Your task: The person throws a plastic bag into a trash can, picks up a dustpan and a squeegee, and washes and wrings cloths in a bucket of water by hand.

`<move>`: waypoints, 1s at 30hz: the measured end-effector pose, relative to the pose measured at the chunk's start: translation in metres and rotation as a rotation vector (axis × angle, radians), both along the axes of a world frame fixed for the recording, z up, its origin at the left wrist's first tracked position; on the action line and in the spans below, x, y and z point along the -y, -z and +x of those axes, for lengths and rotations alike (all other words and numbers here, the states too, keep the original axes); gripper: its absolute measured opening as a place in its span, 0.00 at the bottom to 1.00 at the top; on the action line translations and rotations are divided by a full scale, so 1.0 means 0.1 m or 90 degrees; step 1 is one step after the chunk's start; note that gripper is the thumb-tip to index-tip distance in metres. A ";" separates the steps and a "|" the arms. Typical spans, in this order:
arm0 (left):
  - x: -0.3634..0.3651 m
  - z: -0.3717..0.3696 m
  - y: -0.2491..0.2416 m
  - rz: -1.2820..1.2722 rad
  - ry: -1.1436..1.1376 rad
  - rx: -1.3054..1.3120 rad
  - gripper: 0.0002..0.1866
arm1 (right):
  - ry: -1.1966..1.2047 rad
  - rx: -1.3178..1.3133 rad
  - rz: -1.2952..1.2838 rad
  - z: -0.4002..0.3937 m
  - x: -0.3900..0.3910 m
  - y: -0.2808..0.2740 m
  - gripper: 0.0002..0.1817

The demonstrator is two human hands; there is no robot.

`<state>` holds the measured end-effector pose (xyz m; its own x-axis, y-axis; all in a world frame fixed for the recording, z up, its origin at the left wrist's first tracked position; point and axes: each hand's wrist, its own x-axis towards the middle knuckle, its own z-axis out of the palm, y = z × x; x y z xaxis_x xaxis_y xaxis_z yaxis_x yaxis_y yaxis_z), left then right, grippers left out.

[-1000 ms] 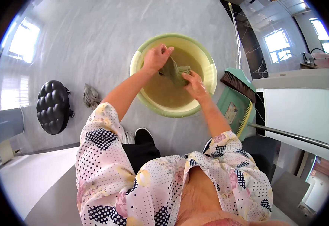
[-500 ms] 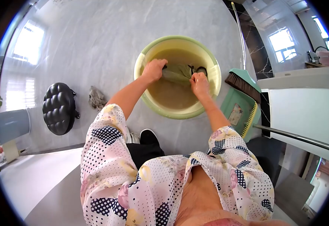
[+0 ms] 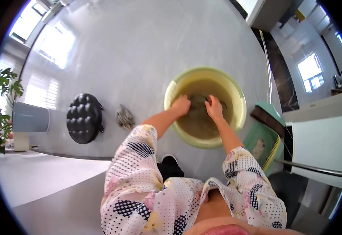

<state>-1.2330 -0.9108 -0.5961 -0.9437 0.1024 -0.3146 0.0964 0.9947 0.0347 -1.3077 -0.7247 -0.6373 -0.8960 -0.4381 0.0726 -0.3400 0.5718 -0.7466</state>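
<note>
A round tub [image 3: 239,117], cream inside with a pale green rim, stands on the floor with murky brownish water in it. Between my hands a wet grey-green cloth [image 3: 197,105] lies mostly under the water, so its full shape is hidden. My left hand [image 3: 182,105] is closed on the cloth's left side, fingertips at the water. On the other side, my right hand [image 3: 214,107] pinches a dark edge of the cloth just at the surface.
A crumpled grey rag [image 3: 124,117] lies on the floor left of the tub, beside a black tufted stool [image 3: 84,118]. Right of the tub are a green dustpan [image 3: 261,145] and a broom [image 3: 268,120]. My shoe [image 3: 170,158] is near the tub's front.
The view has shifted, so the tub sits lower and further right. Both hands have come closer together, and the cloth, formerly stretched between them, is now bunched and sunk deeper.
</note>
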 end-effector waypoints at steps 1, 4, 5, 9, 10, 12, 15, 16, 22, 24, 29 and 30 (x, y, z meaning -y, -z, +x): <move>-0.04 0.00 -0.25 0.038 -0.050 0.045 0.09 | 0.023 0.030 0.024 -0.01 0.09 0.00 0.30; 0.03 -0.07 -0.04 0.225 -0.097 0.074 0.10 | 0.015 0.176 0.113 0.01 0.24 0.01 0.28; -0.02 -0.03 -0.04 0.285 -0.125 0.044 0.11 | -0.006 0.193 0.076 0.04 0.23 0.10 0.25; -0.06 -0.05 -0.23 0.351 -0.215 0.066 0.12 | 0.059 0.357 -0.110 0.17 0.13 0.32 0.17; -0.03 -0.07 -0.20 0.350 -0.218 0.073 0.13 | 0.099 0.367 -0.117 0.21 0.05 0.27 0.17; -0.01 -0.07 -0.12 0.356 -0.222 0.079 0.15 | 0.169 0.413 -0.168 0.20 -0.08 0.07 0.18; 0.00 -0.06 -0.21 0.396 -0.232 0.098 0.18 | 0.168 0.592 -0.355 0.08 -0.25 -0.07 0.19; 0.00 -0.04 -0.28 0.424 -0.238 0.123 0.19 | 0.110 0.686 -0.428 0.05 -0.31 -0.08 0.18; 0.00 -0.05 -0.36 0.630 -0.307 -0.040 0.19 | -0.123 0.716 -0.481 -0.16 -0.48 -1.02 0.16; 0.00 -0.10 -0.69 0.674 -0.326 -0.080 0.17 | -0.114 0.656 -0.515 -0.18 -0.45 -1.41 0.12; -0.28 -0.23 -1.91 0.819 -0.424 -0.102 0.14 | -0.152 0.455 -0.517 -0.32 -0.67 -2.02 0.07; -0.32 -0.23 -2.08 0.832 -0.414 -0.126 0.14 | -0.140 0.384 -0.484 -0.32 -0.69 -2.11 0.08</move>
